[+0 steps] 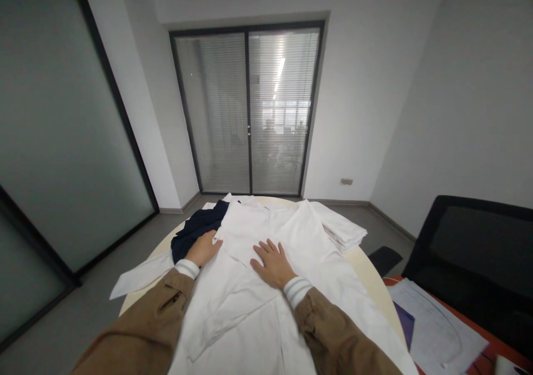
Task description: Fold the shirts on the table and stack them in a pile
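Note:
A white shirt (pixel 287 225) lies spread and lightly wrinkled over a round table, its short sleeve (pixel 343 228) reaching to the right. My right hand (pixel 272 264) rests flat on the middle of the cloth with fingers spread. At the shirt's left edge, my left hand (pixel 204 248) has thumb and fingers closed on the fabric; some of its fingertips are hidden. Bunched dark navy cloth (pixel 195 228) sits just beyond and beside my left hand. A white strip of fabric (pixel 141 275) sticks out past the table's left rim.
The pale round table (pixel 372 272) shows along its right rim. To the right stand a black mesh chair (pixel 478 247) and an orange surface (pixel 470 319) with papers (pixel 437 325) and a purple folder (pixel 403 322). A glass door (pixel 250 114) with blinds is at the back.

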The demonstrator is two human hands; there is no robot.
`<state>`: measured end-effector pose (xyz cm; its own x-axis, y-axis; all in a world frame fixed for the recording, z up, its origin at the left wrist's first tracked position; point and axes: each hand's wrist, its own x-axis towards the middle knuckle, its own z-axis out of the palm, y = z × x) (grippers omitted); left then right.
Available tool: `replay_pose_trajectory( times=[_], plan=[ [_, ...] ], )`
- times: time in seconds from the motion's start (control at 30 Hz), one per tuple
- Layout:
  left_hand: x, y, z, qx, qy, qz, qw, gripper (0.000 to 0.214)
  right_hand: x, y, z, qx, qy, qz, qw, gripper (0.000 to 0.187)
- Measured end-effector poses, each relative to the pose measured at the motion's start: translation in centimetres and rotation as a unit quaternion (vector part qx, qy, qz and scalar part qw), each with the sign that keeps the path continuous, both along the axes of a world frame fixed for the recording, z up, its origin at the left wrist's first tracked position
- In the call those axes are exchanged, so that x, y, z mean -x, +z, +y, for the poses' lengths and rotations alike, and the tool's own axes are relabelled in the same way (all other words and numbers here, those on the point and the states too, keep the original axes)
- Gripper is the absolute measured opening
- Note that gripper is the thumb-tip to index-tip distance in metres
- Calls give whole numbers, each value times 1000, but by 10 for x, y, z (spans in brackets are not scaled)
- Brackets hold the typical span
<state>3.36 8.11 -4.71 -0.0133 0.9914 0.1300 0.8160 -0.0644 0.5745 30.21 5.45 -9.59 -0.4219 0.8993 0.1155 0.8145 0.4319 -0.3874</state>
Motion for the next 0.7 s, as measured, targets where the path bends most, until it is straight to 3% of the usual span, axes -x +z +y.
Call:
replay_pose_trajectory(
  times=[0.13,0.23,0.33,0.43,0.6,0.7],
  plan=[
    [-34,19,-9,-58,-39,68,995,25,-2,1,1,6,2,58,998,62],
    [-68,35,-17,-60,-89,115,988,34,-2,2,3,14,-4,145,989,62],
    [-99,41,-23,-39,-133,158,978,39,-3,3,5,30,-5,279,960,61],
    [-120,37,-24,-16,-168,195,966,44,-3,0,11,39,-24,373,927,61],
    [-129,25,-30,18,-202,196,959,48,-1,-13,22,63,-34,452,889,64],
    [-116,30,-45,74,-210,224,949,57,0,-18,25,57,-36,447,892,64]
  ],
)
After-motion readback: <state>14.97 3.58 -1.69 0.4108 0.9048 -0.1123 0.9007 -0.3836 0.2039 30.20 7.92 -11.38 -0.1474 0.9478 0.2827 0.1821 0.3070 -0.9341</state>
